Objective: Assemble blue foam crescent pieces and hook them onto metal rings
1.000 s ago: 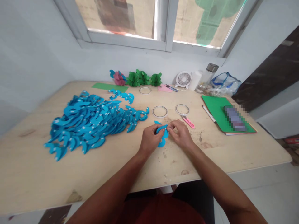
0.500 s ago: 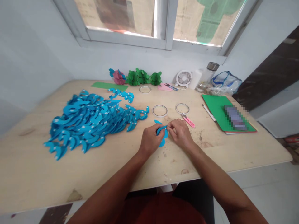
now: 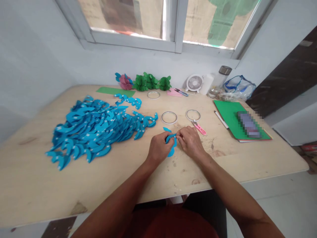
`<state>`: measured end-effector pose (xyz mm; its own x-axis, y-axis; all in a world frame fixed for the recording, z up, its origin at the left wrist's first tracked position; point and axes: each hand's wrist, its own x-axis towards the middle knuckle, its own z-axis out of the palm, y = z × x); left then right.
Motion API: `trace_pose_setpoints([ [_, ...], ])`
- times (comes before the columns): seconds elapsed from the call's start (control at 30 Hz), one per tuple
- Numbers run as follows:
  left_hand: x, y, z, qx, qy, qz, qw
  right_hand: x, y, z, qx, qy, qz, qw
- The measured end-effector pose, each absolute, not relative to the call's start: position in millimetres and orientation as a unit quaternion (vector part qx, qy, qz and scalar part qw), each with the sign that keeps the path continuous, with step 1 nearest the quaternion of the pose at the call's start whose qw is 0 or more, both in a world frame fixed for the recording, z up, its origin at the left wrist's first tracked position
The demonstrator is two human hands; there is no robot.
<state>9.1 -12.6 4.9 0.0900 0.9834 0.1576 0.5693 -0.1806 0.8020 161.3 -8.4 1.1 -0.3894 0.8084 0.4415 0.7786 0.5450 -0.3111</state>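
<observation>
A pale wooden table (image 3: 119, 188) stands against a white wall (image 3: 49, 56) below a window (image 3: 178, 26). The reference item for all positions is the pile of blue paper pieces (image 3: 99, 127), whose curved shapes bear small white patches.

Work item: one blue paper piece (image 3: 171, 151), located right of the pile, between the hands and partly hidden by them.

Left hand (image 3: 159, 148): thumb and fingers are closed, with the piece clamped between them. This grip apparently steadies it.

Right hand (image 3: 190, 141): thumb and forefinger are pinched together at the piece's right end, apparently gripping its edge; the exact contact is too small to confirm. A fingertip hold suits fine handling.

Right of the pile, just beyond the hands, lie a near ring (image 3: 169, 123) and a pink cutter (image 3: 199, 128), presumably placed there for short reach. Farther right of the pile, a phone (image 3: 249, 125) rests on a green folder (image 3: 226, 114); this side position probably leaves the hands unobstructed. The pile's own offset likely serves the same purpose.
</observation>
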Motion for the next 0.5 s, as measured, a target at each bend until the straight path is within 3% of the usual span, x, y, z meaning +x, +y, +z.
trace_pose_setpoints([
  [0.5, 8.7, -12.2, 4.9, 0.707, 0.579, 0.331, 0.233, 158.8, -8.5, 3.7, -0.472, -0.844, -0.059, 0.247],
])
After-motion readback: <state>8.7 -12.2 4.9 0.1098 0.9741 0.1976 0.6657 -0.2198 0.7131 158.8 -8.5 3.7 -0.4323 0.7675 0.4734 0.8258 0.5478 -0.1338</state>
